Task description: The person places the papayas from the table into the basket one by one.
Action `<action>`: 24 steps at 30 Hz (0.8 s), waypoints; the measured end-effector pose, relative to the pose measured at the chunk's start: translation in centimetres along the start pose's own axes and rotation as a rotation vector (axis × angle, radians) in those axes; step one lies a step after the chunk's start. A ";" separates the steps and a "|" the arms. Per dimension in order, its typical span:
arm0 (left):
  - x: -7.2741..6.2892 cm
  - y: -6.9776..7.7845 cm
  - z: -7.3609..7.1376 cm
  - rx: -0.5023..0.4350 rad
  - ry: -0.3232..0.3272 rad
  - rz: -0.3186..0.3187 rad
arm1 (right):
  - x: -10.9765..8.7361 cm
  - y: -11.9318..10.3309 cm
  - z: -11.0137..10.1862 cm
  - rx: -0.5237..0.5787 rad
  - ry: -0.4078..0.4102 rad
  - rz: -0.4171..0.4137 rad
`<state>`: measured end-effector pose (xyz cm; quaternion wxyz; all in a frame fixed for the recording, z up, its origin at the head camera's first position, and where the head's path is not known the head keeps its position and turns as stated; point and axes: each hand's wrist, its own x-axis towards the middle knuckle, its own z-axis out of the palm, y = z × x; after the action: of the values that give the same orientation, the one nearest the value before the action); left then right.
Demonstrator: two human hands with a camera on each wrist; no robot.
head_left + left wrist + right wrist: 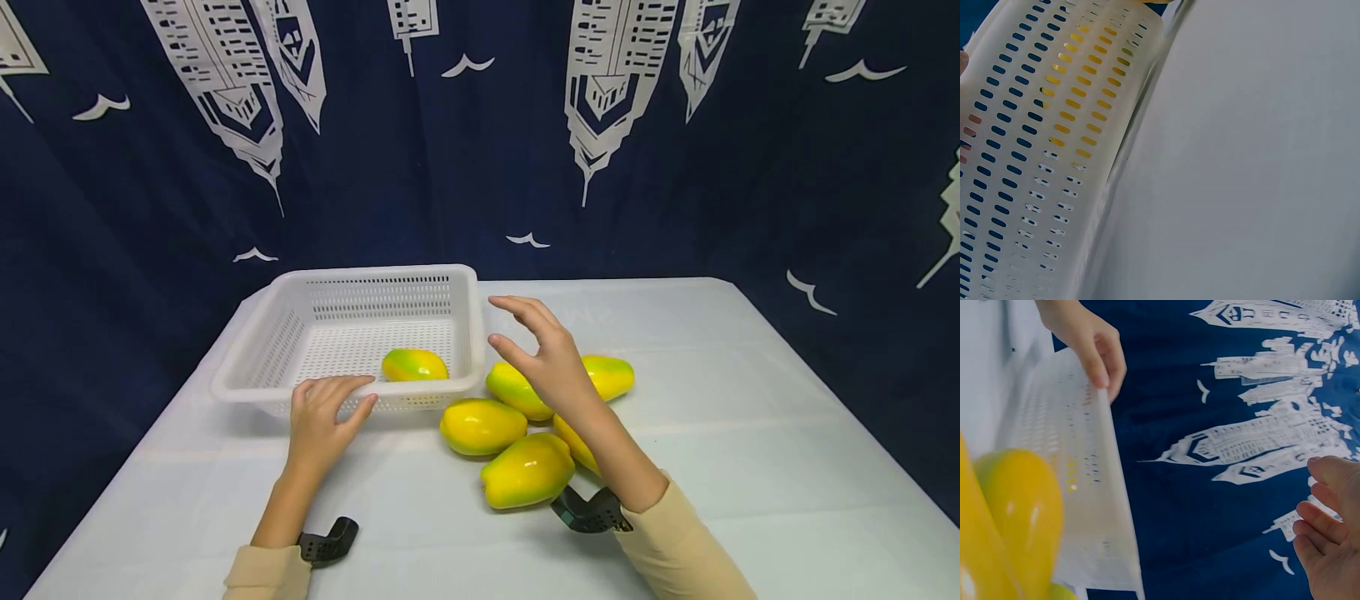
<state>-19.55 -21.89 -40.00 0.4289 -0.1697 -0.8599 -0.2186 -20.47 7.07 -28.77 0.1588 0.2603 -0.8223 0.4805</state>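
Note:
A white perforated plastic basket point(351, 333) stands at the back left of the table, with one yellow-green, mango-like fruit point(415, 365) in its front right corner. My left hand point(322, 417) grips the basket's front rim, fingers over the edge and thumb outside; the right wrist view shows that hand point(1094, 347) too. To the right of the basket hangs my right hand point(551, 358), fingers spread and bent a little, with nothing in them. Below and around it lie several more such fruits, among them one at the front point(527, 472) and one nearest the basket point(482, 427).
A white cloth covers the table point(750, 433). Behind it hangs a dark blue curtain point(495, 167) printed with white buildings and birds. Each wrist wears a black strap mount, the left one point(330, 542) close above the tabletop.

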 end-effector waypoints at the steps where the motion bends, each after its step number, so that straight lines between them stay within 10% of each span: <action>1: 0.0 0.0 0.0 -0.002 0.003 0.001 | -0.1 0.0 -0.3 -0.007 0.008 -0.004; 24: 0.0 -0.1 0.2 -0.006 0.014 0.014 | -3.8 3.7 -3.9 -0.171 0.053 0.004</action>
<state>-19.76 -21.90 -40.11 0.4359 -0.1757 -0.8550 -0.2194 -19.46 13.01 -31.39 0.2013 0.2314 -0.8564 0.4155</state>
